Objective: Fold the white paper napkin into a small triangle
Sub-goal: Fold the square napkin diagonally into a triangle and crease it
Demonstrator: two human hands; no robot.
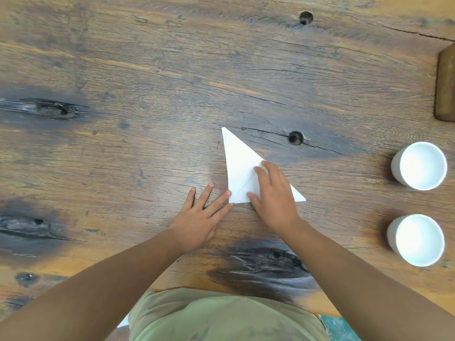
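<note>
The white paper napkin [238, 166] lies flat on the wooden table [147, 119] as a triangle, one sharp corner pointing away from me and another to the right. My right hand [273, 195] rests palm down on its near right part, fingers spread and pressing the paper. Just left of the napkin, my left hand [200, 217] lies flat on the wood. Its fingers are spread, and two fingertips touch the napkin's near left corner. A diagonal crease shows beside my right thumb.
Two white cups [419, 165] [416, 239] stand at the right side of the table. A brown wooden block [445, 87] lies at the far right edge. The table's near edge runs just in front of my body.
</note>
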